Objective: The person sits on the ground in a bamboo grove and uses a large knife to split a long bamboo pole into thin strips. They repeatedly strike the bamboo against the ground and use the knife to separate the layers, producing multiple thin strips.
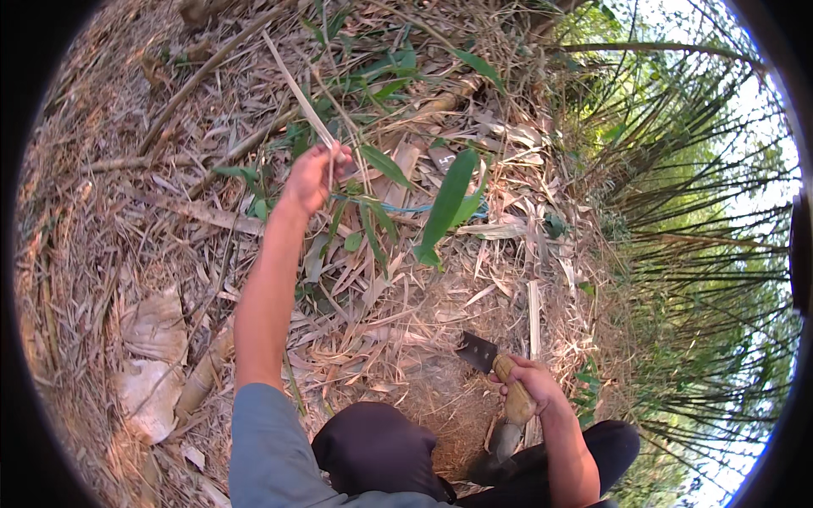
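My left hand (312, 176) reaches out over the leaf litter, its fingers closed on a pale, narrow bamboo strip (296, 89). The strip slants up and to the left from my fingertips. Green leaves (449, 199) on thin stems hang just right of that hand. Low on the right, my right hand (532, 388) is wrapped round the wooden handle of a knife (478, 351). Its short, broad, dark blade points up and left, apart from the strip. My fingers cover part of the handle.
A blue cord (398, 207) lies among the leaves beyond my left hand. Dry bamboo leaves and fallen stalks (212, 66) cover the ground. Pale dry sheaths (151, 394) lie at left. My bent knee (373, 449) is in front of me. Bamboo stems (711, 186) crowd the right side.
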Demonstrator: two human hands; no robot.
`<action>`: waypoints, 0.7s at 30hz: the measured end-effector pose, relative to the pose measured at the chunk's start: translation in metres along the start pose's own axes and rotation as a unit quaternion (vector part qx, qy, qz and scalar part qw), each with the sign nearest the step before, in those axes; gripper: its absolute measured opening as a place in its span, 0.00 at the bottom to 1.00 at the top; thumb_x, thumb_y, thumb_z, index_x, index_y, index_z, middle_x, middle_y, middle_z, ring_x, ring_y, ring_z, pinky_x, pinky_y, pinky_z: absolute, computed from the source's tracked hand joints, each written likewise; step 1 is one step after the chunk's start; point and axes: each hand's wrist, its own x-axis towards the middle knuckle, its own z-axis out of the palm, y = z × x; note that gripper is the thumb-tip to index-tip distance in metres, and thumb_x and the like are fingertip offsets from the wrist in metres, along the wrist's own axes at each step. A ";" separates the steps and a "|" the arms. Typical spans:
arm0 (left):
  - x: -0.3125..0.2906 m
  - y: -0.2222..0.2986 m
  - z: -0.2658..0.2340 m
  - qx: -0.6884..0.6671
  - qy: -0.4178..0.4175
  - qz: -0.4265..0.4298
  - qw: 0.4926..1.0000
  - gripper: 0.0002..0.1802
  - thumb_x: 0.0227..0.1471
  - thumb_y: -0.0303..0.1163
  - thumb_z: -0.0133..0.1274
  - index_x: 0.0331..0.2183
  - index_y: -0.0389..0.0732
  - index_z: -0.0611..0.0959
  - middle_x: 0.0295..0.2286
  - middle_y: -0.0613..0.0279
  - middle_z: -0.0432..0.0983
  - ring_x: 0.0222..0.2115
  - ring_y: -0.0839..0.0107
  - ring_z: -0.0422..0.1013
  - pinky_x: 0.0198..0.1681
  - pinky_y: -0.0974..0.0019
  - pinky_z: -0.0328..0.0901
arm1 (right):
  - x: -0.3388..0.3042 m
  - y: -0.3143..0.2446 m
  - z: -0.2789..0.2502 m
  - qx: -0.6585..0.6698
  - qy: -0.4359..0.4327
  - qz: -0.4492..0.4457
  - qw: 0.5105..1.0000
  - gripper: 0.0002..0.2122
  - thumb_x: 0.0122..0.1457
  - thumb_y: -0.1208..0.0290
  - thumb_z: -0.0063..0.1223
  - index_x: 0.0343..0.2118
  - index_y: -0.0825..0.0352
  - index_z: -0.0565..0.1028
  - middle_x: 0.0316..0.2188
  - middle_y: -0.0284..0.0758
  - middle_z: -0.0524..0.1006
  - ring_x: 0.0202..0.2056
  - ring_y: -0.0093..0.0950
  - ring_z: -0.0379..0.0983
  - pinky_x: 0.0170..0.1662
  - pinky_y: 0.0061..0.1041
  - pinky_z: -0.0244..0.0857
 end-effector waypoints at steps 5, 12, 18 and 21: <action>-0.128 -0.056 0.145 0.004 -0.147 -0.067 0.987 0.14 0.63 0.31 0.53 0.49 0.41 0.73 0.39 0.59 0.80 0.36 0.69 0.79 0.39 0.70 0.75 | 0.008 0.006 -0.014 -0.036 -0.038 -0.018 0.998 0.23 0.55 0.79 0.52 0.56 0.74 0.69 0.38 0.43 0.78 0.27 0.28 0.75 0.32 0.28 0.72; -0.211 -0.027 0.268 -0.050 -0.190 -0.011 0.981 0.15 0.63 0.27 0.52 0.50 0.44 0.70 0.40 0.57 0.79 0.38 0.61 0.80 0.41 0.62 0.77 | -0.048 0.019 -0.014 -0.489 -0.027 -0.177 0.854 0.32 0.54 0.73 0.54 0.64 0.73 0.62 0.47 0.52 0.76 0.36 0.43 0.80 0.40 0.39 0.75; -0.279 0.003 0.349 0.066 -0.147 0.049 0.986 0.13 0.63 0.27 0.51 0.50 0.42 0.72 0.41 0.58 0.76 0.43 0.65 0.77 0.42 0.65 0.76 | -0.009 0.046 -0.021 -0.540 0.005 -0.395 0.743 0.39 0.50 0.73 0.54 0.67 0.71 0.55 0.47 0.57 0.75 0.39 0.51 0.79 0.41 0.45 0.74; -0.290 -0.015 0.379 0.126 -0.118 0.068 0.983 0.13 0.64 0.26 0.50 0.49 0.42 0.71 0.41 0.58 0.76 0.45 0.63 0.77 0.45 0.63 0.75 | 0.042 0.059 -0.030 -0.554 0.025 -0.368 0.746 0.39 0.50 0.75 0.54 0.68 0.66 0.56 0.49 0.55 0.74 0.41 0.50 0.79 0.41 0.44 0.75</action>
